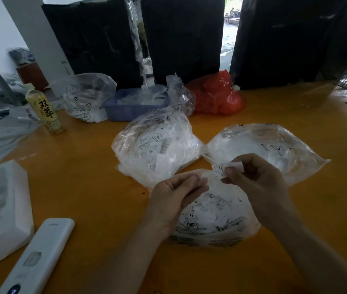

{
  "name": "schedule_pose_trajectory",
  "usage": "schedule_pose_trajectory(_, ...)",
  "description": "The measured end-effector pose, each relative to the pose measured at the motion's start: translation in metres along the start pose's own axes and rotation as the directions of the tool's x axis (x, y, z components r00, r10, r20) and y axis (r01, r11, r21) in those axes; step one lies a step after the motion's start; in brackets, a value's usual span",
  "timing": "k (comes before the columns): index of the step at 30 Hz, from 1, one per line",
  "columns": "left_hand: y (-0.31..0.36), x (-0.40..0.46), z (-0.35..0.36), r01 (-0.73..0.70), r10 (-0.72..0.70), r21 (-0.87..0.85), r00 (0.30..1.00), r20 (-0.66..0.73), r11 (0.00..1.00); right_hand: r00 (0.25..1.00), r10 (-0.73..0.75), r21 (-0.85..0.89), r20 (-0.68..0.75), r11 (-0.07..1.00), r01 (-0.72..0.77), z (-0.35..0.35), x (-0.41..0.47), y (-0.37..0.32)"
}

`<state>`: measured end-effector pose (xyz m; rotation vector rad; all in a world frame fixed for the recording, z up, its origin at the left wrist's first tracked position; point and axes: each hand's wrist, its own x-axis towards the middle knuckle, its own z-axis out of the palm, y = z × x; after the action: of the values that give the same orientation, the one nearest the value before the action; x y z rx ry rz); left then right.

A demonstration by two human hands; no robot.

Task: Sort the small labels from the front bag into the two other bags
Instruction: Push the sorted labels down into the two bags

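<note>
Our right hand (259, 183) pinches one small white paper label (221, 169); below it, the clear plastic front bag (215, 219) holds many more, our left hand (174, 198) gripping its rim.

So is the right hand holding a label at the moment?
Yes, the right hand pinches a small white label between thumb and fingers above the front bag.

Three clear bags of labels lie on the bench (87, 187): the front bag (215, 219), the left bag (157, 147) and the right bag (270, 145). Behind them sit one more clear bag (85, 98), one red bag (217, 94), one blue tray (130, 109) and one bottle (45, 109). One remote (39, 255) and one foam block (0, 209) lie at the left edge. Two hands show, one label (221, 169) between them.
</note>
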<state>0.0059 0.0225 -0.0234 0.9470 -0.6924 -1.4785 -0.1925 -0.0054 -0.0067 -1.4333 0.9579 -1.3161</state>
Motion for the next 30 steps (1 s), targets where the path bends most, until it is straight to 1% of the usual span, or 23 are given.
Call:
schedule_pose_trajectory(2, -0.001, 0.0, 0.0, 0.001, -0.001, 0.01, 1.0, 0.011, 1.0, 1.0, -0.01, 0.018, 0.004, 1.0, 0.009, 0.001, -0.001, 0.001)
schedule_pose_trajectory(5, -0.002, 0.0, 0.0, 0.005, -0.006, 0.025, 0.999, 0.034, 1.0, 1.0, -0.022, -0.002, -0.013, 1.0, 0.022, 0.003, -0.001, 0.001)
schedule_pose_trajectory(7, -0.002, 0.0, 0.0, 0.012, -0.013, 0.033, 0.999, 0.042, 0.999, 1.0, -0.022, -0.067, -0.018, 0.998, 0.021, 0.004, -0.001, 0.003)
schedule_pose_trajectory(11, -0.002, 0.0, 0.0, 0.005, -0.007, 0.049, 0.999, 0.045, 0.999, 0.999, -0.048, -0.258, -0.014, 0.965, 0.043, 0.005, -0.001, 0.007)
schedule_pose_trajectory(13, -0.002, -0.001, 0.001, -0.009, 0.007, 0.059, 0.999, 0.034, 0.998, 0.998, -0.063, -0.297, 0.002, 0.953, 0.06, 0.005, -0.002, 0.008)
schedule_pose_trajectory(16, -0.002, -0.001, 0.0, -0.021, 0.019, 0.083, 0.999, 0.027, 0.996, 0.997, -0.073, -0.301, 0.001, 0.951, 0.07, 0.005, -0.003, 0.007)
schedule_pose_trajectory(22, -0.002, -0.004, 0.003, -0.027, 0.018, 0.146, 0.998, 0.06, 0.989, 0.997, -0.066, -0.3, -0.029, 0.952, 0.055, 0.006, -0.003, 0.006)
schedule_pose_trajectory(30, -0.002, -0.003, 0.002, -0.046, 0.048, 0.072, 0.998, -0.028, 0.996, 0.997, -0.065, -0.416, 0.031, 0.907, 0.072, 0.001, -0.002, 0.011)
